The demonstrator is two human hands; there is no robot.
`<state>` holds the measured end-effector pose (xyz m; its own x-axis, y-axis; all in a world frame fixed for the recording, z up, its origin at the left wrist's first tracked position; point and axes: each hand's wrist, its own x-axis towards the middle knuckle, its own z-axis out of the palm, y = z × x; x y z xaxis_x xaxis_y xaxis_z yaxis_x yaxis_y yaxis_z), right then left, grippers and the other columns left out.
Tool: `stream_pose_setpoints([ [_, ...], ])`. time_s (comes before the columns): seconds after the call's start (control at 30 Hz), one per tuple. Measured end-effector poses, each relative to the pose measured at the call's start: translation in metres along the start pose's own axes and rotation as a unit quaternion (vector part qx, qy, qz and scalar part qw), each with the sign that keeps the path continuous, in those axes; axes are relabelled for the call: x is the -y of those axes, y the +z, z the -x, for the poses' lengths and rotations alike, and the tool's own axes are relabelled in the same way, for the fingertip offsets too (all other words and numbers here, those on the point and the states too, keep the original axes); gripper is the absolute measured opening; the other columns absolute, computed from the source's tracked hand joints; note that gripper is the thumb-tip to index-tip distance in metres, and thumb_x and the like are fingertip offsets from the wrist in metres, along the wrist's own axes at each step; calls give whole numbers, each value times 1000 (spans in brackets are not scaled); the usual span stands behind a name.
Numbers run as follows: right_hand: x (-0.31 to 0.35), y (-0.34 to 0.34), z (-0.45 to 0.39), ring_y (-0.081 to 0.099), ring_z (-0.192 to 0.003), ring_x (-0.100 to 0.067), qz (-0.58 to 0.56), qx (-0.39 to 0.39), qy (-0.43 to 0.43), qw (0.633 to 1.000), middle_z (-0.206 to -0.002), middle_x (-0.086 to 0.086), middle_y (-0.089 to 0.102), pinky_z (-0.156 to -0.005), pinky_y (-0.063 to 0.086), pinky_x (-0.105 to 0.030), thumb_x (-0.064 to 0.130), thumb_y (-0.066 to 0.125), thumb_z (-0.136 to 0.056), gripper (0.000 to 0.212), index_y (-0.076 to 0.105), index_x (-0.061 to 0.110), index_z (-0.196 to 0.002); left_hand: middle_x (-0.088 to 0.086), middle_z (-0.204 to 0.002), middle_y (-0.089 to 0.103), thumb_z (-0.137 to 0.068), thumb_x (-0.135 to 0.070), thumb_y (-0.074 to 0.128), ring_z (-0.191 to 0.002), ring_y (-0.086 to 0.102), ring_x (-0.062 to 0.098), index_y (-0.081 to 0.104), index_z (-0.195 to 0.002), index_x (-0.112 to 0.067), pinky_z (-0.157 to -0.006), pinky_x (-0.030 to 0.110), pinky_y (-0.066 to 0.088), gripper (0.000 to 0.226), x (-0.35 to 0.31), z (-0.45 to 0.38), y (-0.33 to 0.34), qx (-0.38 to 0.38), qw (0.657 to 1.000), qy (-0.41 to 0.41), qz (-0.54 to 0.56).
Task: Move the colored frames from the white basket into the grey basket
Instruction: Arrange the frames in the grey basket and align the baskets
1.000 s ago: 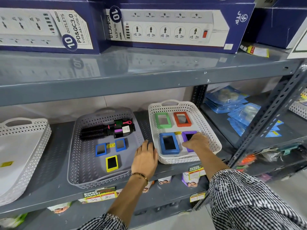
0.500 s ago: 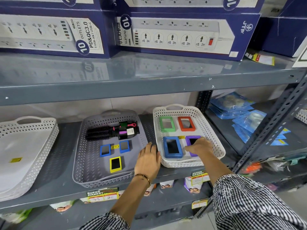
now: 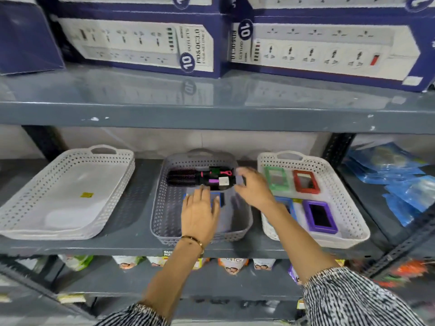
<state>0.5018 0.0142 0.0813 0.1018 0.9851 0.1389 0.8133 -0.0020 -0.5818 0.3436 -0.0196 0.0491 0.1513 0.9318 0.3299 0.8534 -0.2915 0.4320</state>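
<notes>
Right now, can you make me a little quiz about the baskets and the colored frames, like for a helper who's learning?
1. True or false: the hairbrush lies in the grey basket.
2. Which frame sits nearest the front right of the white basket? A green, B red, C purple.
3. Fill in: the left hand is over the ____ basket.

Key: 1 true. 2 C, the purple frame; the green frame and red frame sit at the back. 3 grey.

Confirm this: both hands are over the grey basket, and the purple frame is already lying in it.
Wrong on the purple frame: the head view shows it lying in the white basket. The left hand and right hand are indeed over the grey basket.
</notes>
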Motion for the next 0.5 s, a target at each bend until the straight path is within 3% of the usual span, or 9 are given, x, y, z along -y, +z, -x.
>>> stream_pose_setpoints([
  [0.07, 11, 18, -2, 52, -125, -29, 4, 82, -27, 996, -139, -14, 53, -105, 42, -34, 5, 62, -83, 51, 50, 8, -133, 20, -120, 60, -88, -42, 26, -105, 57, 38, 52, -116, -1, -95, 48, 44, 56, 25, 0, -7, 10, 1000, -25, -15],
  [0.17, 20, 45, -9, 50, -126, -31, 37, 173, -16, 984, -146, -13, 45, -103, 42, -35, 4, 62, -86, 58, 42, 10, -140, 22, -124, 56, -93, -32, 44, -110, 53, 38, 50, -121, 0, -99, 48, 40, 43, 58, 0, -14, 8, 999, -40, -34],
  [0.5, 18, 74, -34, 46, -130, -31, 155, 247, 22, 956, -146, -15, 43, -101, 43, -35, 2, 69, -80, 77, 31, 12, -145, 21, -119, 56, -94, -29, 45, -109, 50, 36, 49, -119, -1, -101, 45, 36, 38, 87, 7, -10, 45, 998, -39, -20],
])
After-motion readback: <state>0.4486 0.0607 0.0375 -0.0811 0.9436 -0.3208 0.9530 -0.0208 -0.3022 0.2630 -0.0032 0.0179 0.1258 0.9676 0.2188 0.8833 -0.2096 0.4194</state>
